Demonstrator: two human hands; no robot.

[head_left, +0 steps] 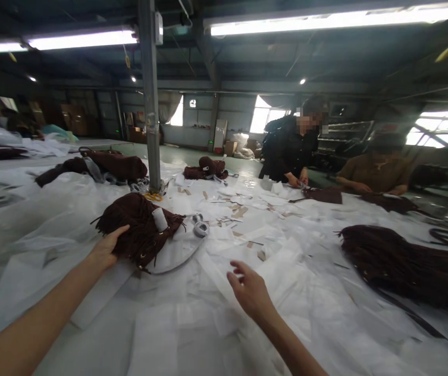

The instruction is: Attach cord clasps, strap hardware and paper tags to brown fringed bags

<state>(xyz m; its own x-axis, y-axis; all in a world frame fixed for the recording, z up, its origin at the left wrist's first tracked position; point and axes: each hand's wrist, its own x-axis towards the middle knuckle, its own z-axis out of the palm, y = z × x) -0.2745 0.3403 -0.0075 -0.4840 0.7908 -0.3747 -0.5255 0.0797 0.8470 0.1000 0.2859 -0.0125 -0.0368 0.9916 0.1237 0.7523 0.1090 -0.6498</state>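
At the left of the head view, my left hand (108, 248) grips the side of a dark brown fringed bag (126, 224), its thumb on top and its other fingers hidden. A small white roll or wrapped piece (160, 219) sits on that bag. From the bag a grey wrapped strap (185, 258) curves over the table and ends in a loose coil. My right hand (249, 290) hovers right of the strap, fingers apart and slightly bent, with nothing in it. Beneath it lie white sheets (208, 324) of paper or thin plastic.
Another dark brown fringed bag (408, 266) lies at the right. More brown bags (118, 167) rest beside a metal post (151, 104); yellow-handled scissors (153, 197) lie at its foot. Paper scraps (239, 211) litter the middle. Across the table, two people (292, 151) handle brown pieces.
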